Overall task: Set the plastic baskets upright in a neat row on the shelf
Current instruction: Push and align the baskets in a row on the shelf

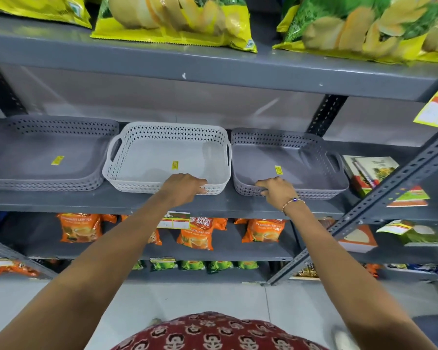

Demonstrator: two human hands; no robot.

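Grey metal shelving (213,200) fills the view, and the middle board carries three plastic baskets side by side, all sitting upright with their open tops up. Taking the white basket (167,157) in the centre as the landmark: it is pale, shallow and rectangular, with perforated lattice walls, a cut-out handle at each short end and a small yellow sticker on its floor. Its long axis runs along the shelf, left to right.

The left hand (185,185) is closed over the white basket's near rim, toward its right corner, fingers curled over the edge. The right hand (278,189), with a beaded bracelet at the wrist, clasps the near rim of the right grey basket (288,162) at its left corner, just right of the white one. So each hand holds the basket directly in front of it, and the two grips sit near each other on either side of the narrow gap between the two baskets. That gap looks like what the next nudge turns on: the grey one sits slightly skewed, its near edge angled against the white basket's, and its front stands a little farther forward.

Left of the white basket, touching or nearly so, lies the left grey basket (43,155), unheld. Above hang yellow chip bags (177,18); below the landmark's shelf stand orange tea packets (197,233).
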